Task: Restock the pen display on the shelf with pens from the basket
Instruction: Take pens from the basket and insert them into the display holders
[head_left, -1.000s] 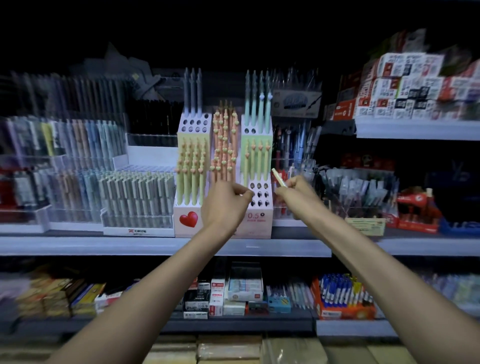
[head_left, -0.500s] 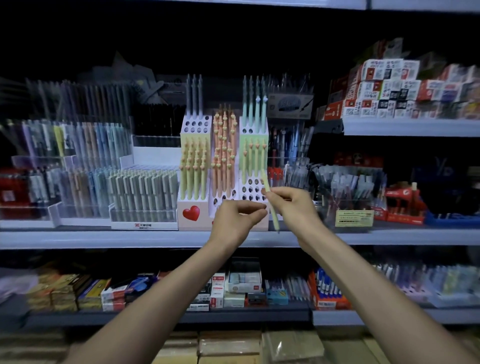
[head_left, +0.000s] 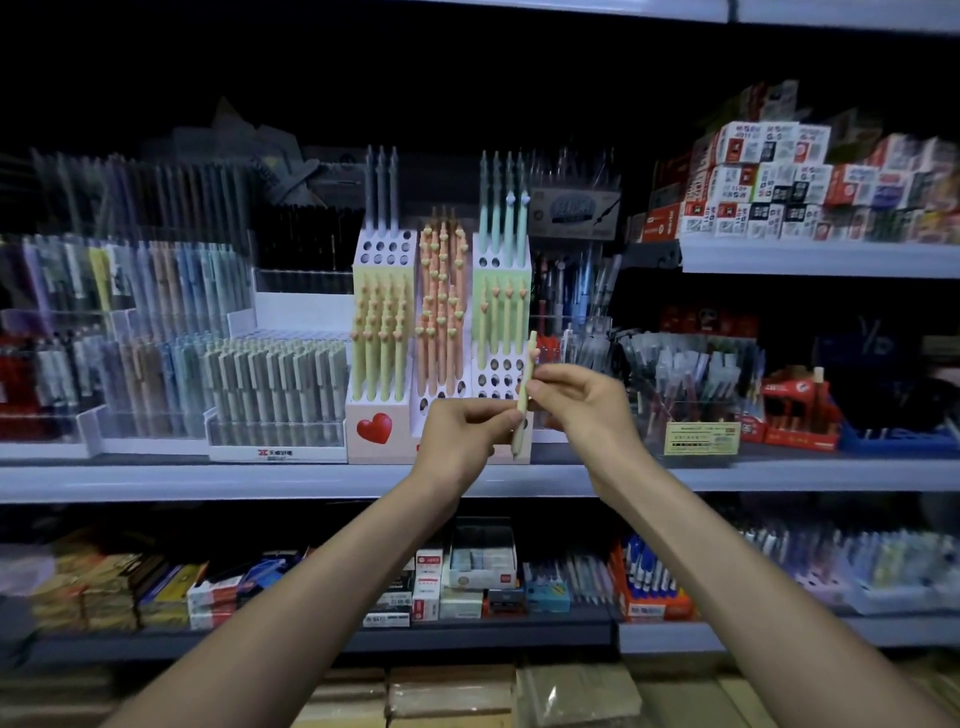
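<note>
— Where do the fingers sit?
— The right fingertips (head_left: 536, 385) pinch the pale green pen (head_left: 530, 351) about its middle, with thumb and forefinger pressed onto the barrel. The left fingers (head_left: 506, 415) are curled, and thumb and forefinger meet on the pen just below that.
— How does the pen stand?
— Nearly upright, with the top tipped slightly right and the tip pointing down. It hangs just in front of the pen display (head_left: 385, 250), before the right-hand column and beside the empty holes (head_left: 497, 372) there. It is not in any hole.
— And the hands?
— The right hand (head_left: 582, 402) reaches in from the display's right. The left hand (head_left: 460, 434) comes from below its middle column. Both forearms are bare.
— What's round the display?
— It stands on a grey shelf (head_left: 208, 479). Its left column holds yellow pens above a red heart (head_left: 374, 428), the middle holds orange ones, and the right holds green.
— And beside it?
— Just left is a tray of grey pens (head_left: 275, 384). To the right is a clear bin of pens (head_left: 685, 379) with a yellow label (head_left: 701, 438). Up and to the right are red-and-white boxes (head_left: 753, 176). Below the display sit small boxes (head_left: 483, 561), too blurred to read.
</note>
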